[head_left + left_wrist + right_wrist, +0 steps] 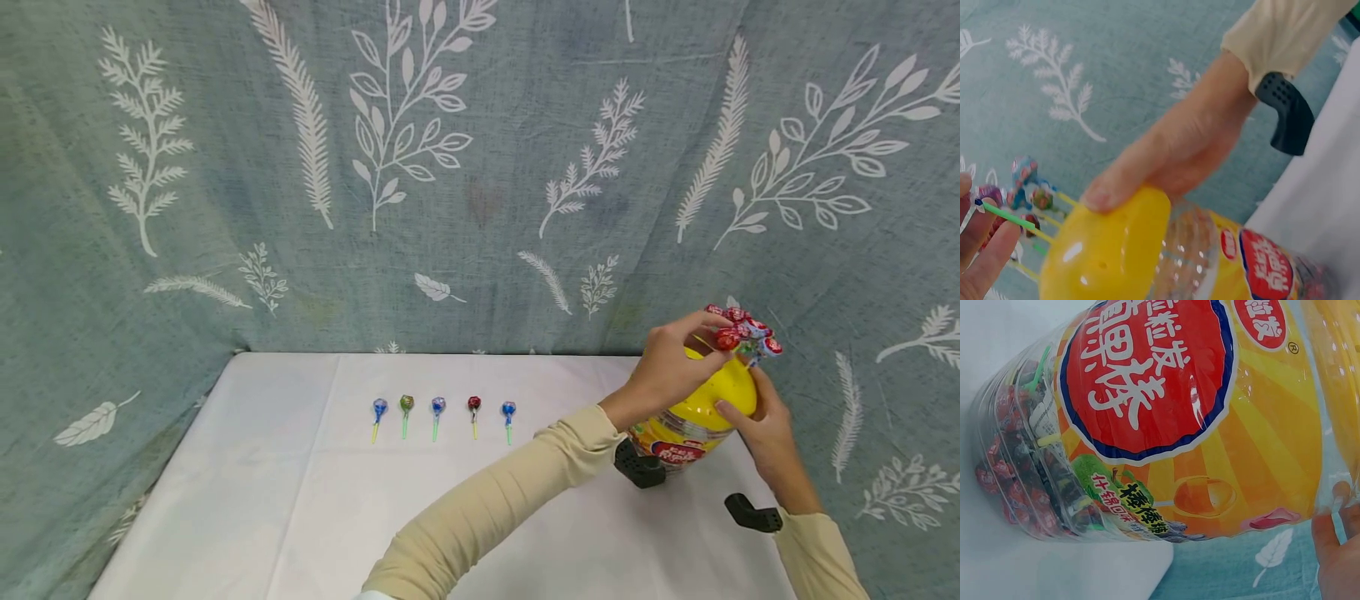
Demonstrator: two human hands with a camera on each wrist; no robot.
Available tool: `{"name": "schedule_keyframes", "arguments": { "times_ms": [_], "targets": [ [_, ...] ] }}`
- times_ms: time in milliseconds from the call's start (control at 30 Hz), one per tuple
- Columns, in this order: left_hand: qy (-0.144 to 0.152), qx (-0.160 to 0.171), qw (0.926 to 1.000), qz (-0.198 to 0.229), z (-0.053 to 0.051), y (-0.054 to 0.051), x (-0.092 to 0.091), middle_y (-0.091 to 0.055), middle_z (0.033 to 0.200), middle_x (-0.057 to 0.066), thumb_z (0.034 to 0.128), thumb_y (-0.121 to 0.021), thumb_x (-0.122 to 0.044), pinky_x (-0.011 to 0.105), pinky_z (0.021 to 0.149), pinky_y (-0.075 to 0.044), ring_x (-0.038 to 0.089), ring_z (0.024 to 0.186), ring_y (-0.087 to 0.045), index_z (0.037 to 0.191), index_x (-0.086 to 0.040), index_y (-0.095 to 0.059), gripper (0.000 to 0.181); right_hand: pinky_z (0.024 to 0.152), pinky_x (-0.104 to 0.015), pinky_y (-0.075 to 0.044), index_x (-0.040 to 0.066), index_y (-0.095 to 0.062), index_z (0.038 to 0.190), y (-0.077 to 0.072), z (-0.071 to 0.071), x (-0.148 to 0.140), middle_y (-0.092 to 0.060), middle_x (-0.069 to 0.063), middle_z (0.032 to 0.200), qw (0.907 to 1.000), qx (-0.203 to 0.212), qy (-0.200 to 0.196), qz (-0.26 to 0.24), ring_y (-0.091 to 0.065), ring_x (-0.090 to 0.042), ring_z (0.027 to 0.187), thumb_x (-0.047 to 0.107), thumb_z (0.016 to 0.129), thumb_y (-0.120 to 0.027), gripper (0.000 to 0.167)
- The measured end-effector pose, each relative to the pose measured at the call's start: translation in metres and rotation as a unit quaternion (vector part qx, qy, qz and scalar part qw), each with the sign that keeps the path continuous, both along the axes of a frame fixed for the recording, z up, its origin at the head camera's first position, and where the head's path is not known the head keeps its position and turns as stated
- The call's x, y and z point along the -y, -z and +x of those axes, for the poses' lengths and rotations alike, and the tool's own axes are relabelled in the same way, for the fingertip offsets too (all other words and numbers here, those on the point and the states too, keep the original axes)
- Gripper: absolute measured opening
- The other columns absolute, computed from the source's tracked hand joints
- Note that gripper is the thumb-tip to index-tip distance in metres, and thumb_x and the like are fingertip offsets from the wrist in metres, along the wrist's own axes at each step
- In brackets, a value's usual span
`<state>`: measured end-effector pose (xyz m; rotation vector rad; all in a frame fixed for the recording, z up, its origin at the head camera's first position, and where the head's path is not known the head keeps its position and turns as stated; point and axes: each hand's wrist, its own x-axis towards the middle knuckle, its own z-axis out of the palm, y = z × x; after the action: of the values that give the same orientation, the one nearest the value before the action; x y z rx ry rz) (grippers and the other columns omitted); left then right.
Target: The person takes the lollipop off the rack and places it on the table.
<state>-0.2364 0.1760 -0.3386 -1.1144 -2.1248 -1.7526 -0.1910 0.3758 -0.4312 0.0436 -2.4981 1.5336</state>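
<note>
The head view shows both hands on one job at the table's right end; the left hand [671, 362] reaches over the yellow lid [708, 396], while the right hand [772, 429] grips the lid from the far side, its thumb laid along the lid; the jar [678, 442] below is tilted. Only this view shows the row of five lollipops [438, 406], spaced apart on the white tablecloth [225, 500], well away from both hands.

The left wrist view adds what the head view largely hides: a green-stemmed lollipop [1007, 214] at the left hand's fingertips, apparently pinched by its wrapped end, the fingers nearly together, its stick pointing towards the lid; just beyond those fingers a cluster of lollipops [1024, 172] rises from the lid, their sticks slanting down to it; the right thumb presses the lid's near edge.

The right wrist view alone gives the jar's red and yellow label [1147, 375] at close range and the wrapped sweets [1013, 494] inside its clear base; a few fingers show near the jar's neck at the right edge, but whose they are I cannot tell; the patterned curtain [1235, 562] hangs beyond.
</note>
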Motion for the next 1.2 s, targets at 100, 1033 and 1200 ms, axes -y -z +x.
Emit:
{"name": "schedule_keyframes", "arguments": {
  "times_ms": [100,1033,1200],
  "targets": [
    [-0.005,0.011,0.9999,0.010,-0.002,0.005,0.006,-0.067,0.097,0.002,0.0892,-0.064,-0.007,0.008,0.068,-0.047,-0.005,0.078,-0.056,0.119,-0.009,-0.059,0.031,0.080,-0.005,-0.041,0.025,-0.012,0.153,0.000,0.000,0.000,-0.034,-0.007,0.137,1.0000,0.003,0.001,0.001,-0.043,-0.004,0.106,0.020,0.096,-0.056,0.072],
    [-0.052,0.099,0.9916,0.065,-0.022,0.060,0.051,-0.065,0.094,0.008,0.0888,-0.066,-0.011,0.019,0.070,-0.052,0.011,0.079,-0.060,0.117,-0.008,-0.059,0.029,0.081,-0.005,-0.041,0.024,-0.016,0.152,0.000,0.001,0.002,-0.037,0.000,0.137,0.9996,-0.019,-0.011,-0.018,-0.044,-0.005,0.108,0.013,0.095,-0.057,0.072],
    [-0.067,0.110,0.9898,0.061,-0.024,0.072,0.056,-0.064,0.093,0.006,0.0888,-0.067,-0.012,0.020,0.069,-0.052,0.010,0.078,-0.059,0.117,-0.007,-0.059,0.029,0.081,-0.005,-0.041,0.027,-0.016,0.152,0.000,0.002,0.002,-0.035,-0.001,0.139,0.9994,-0.016,-0.011,-0.030,-0.043,-0.005,0.109,0.013,0.095,-0.058,0.072]
  ]
}}
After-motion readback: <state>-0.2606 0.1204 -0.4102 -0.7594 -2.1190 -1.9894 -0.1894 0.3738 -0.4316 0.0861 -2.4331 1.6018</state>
